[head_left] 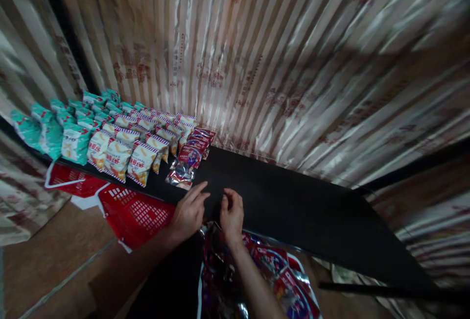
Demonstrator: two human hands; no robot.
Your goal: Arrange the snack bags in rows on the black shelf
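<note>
Two empty-looking hands beside an overlapping row of red-purple snack packets [190, 156] near the shelf's front edge.
The left hand [186, 214] is loosely spread just short of the row's silvery front end; the right hand [232, 215] is half-curled, nothing visible in its grasp. A careless nudge could make the slick foil packets slide over one another, or tip the upright white snack bags [141, 162] crowded alongside. Teal snack bags [75, 142] fill the far left. A loaded basket [200, 287] of matching packets sits below the black shelf [293, 196], red baskets [137, 213] crowd its left front, and a striped curtain [235, 64] backs it.
</note>
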